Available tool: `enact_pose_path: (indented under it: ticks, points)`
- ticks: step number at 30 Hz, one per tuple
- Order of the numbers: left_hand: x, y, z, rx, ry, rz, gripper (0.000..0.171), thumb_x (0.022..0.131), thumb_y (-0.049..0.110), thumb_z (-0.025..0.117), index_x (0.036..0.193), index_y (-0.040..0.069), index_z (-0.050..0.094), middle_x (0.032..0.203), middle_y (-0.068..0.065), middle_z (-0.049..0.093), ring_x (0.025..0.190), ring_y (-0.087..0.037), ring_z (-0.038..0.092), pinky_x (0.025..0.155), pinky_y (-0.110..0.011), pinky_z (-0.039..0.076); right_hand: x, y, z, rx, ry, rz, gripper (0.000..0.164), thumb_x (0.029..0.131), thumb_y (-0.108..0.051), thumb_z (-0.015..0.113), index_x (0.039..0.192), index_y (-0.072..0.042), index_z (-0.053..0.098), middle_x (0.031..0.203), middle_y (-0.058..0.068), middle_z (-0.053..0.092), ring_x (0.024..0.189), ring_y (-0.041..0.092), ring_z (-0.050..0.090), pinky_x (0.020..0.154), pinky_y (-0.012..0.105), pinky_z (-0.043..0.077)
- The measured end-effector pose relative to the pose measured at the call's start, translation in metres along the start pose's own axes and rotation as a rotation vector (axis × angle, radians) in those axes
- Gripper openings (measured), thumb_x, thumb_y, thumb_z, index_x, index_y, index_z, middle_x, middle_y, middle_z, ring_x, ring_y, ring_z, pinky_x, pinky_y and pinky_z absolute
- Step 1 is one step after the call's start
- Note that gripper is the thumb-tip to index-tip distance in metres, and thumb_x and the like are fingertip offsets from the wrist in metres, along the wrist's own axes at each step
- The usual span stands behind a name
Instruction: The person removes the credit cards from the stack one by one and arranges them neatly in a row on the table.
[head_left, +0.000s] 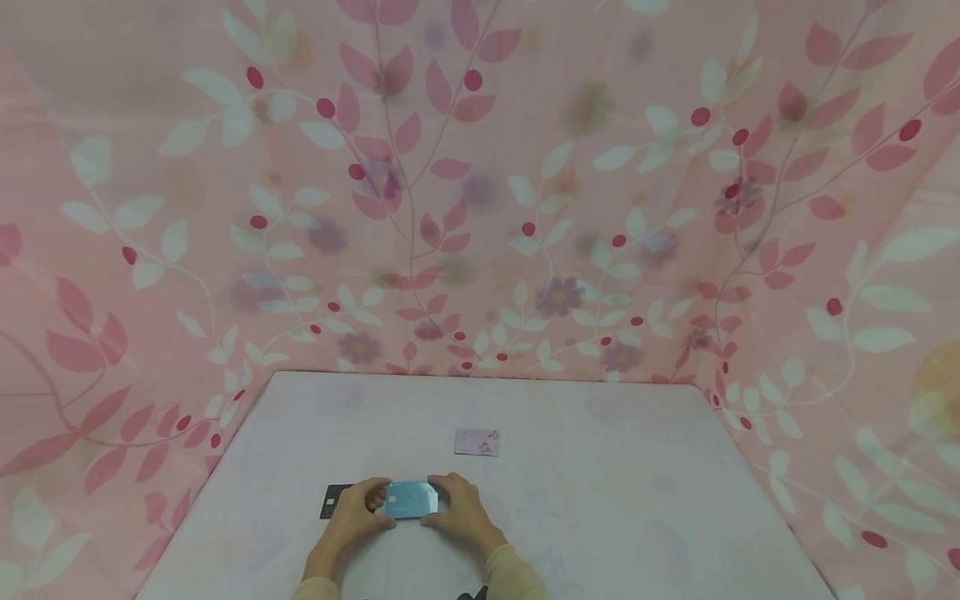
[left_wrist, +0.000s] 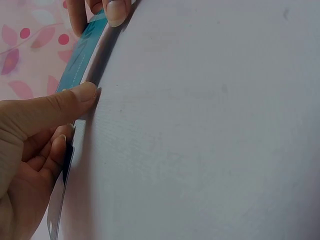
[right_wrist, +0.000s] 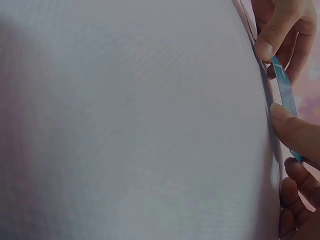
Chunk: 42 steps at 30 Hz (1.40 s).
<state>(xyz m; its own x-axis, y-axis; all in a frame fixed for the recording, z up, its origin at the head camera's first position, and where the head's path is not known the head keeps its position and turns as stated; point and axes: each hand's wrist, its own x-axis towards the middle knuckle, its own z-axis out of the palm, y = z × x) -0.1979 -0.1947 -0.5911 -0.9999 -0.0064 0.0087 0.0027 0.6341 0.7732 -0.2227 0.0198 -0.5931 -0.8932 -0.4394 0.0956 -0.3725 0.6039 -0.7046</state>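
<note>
A light-blue card with a small chip mark at its left is held between my two hands, just over the white table. My left hand pinches its left end, thumb on the near edge and fingers on the far edge. At the other end my right hand grips it the same way. From the left wrist, the blue card shows tilted, with the left thumb on its near edge. A dark card with a pale chip lies beside my left hand, partly hidden behind it.
A pale pink card with a floral print lies farther back on the white table. Pink leaf-patterned cloth hangs behind the table's back edge and along both sides.
</note>
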Motion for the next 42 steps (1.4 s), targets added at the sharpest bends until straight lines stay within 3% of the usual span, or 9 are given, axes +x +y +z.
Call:
enact_pose_path:
  ticks: [5, 14, 22, 30, 42]
  points:
    - [-0.001, -0.001, 0.001, 0.001, 0.009, 0.009, 0.064, 0.051, 0.007, 0.087, 0.111, 0.000, 0.064, 0.084, 0.003, 0.060, 0.074, -0.011, 0.051, 0.068, -0.024, 0.047, 0.000, 0.000, 0.001, -0.057, 0.004, -0.025, 0.063, 0.068, -0.036, 0.081, 0.122, -0.012, 0.060, 0.099, -0.006, 0.059, 0.088, 0.006, 0.050, 0.086, 0.038, 0.041]
    - [0.001, 0.000, -0.002, 0.022, -0.018, -0.003, 0.067, 0.051, 0.008, 0.087, 0.112, -0.002, 0.063, 0.089, 0.001, 0.058, 0.076, -0.012, 0.048, 0.069, -0.024, 0.045, 0.002, -0.002, 0.004, -0.119, -0.034, 0.011, 0.063, 0.070, -0.039, 0.079, 0.123, -0.014, 0.058, 0.099, -0.004, 0.058, 0.089, 0.010, 0.048, 0.083, 0.036, 0.038]
    - [0.001, 0.001, -0.005, 0.009, -0.033, -0.004, 0.065, 0.051, 0.004, 0.086, 0.111, -0.004, 0.061, 0.090, -0.002, 0.056, 0.076, -0.013, 0.047, 0.067, -0.023, 0.045, 0.005, -0.007, 0.004, -0.120, -0.057, 0.050, 0.062, 0.070, -0.038, 0.079, 0.122, -0.014, 0.059, 0.100, -0.003, 0.058, 0.091, 0.013, 0.049, 0.086, 0.040, 0.037]
    - [0.001, 0.005, -0.008, 0.008, -0.063, -0.026, 0.066, 0.052, 0.004, 0.086, 0.112, -0.006, 0.059, 0.088, -0.003, 0.052, 0.076, -0.015, 0.045, 0.065, -0.024, 0.043, 0.008, -0.008, 0.004, -0.124, -0.073, 0.079, 0.060, 0.069, -0.037, 0.081, 0.120, -0.014, 0.060, 0.091, -0.007, 0.055, 0.085, 0.009, 0.045, 0.081, 0.035, 0.036]
    - [0.008, 0.006, -0.011, 0.028, -0.108, -0.045, 0.064, 0.053, 0.001, 0.085, 0.111, -0.006, 0.059, 0.086, -0.003, 0.052, 0.075, -0.015, 0.046, 0.065, -0.026, 0.043, 0.006, -0.010, 0.002, -0.106, -0.069, 0.074, 0.058, 0.069, -0.035, 0.081, 0.119, -0.014, 0.060, 0.087, -0.008, 0.051, 0.082, 0.008, 0.043, 0.081, 0.035, 0.035]
